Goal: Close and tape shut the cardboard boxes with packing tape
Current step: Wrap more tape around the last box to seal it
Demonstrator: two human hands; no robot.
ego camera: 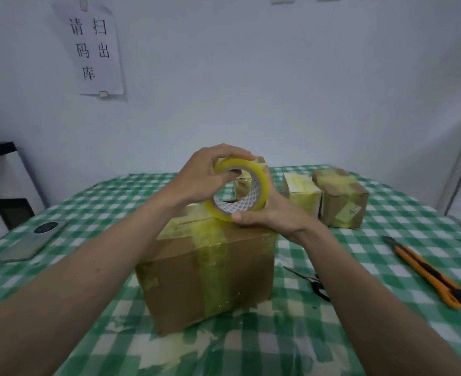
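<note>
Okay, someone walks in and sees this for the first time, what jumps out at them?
First the yellow tape roll, held up at centre between the left hand and the right hand, just above the big cardboard box already striped with yellowish tape. Next the orange utility knife lying on the green checked tablecloth at right, and the paper sign on the wall, upper left.

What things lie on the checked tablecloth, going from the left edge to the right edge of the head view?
Phone → big cardboard box → scissors → two small taped boxes → orange utility knife.
</note>
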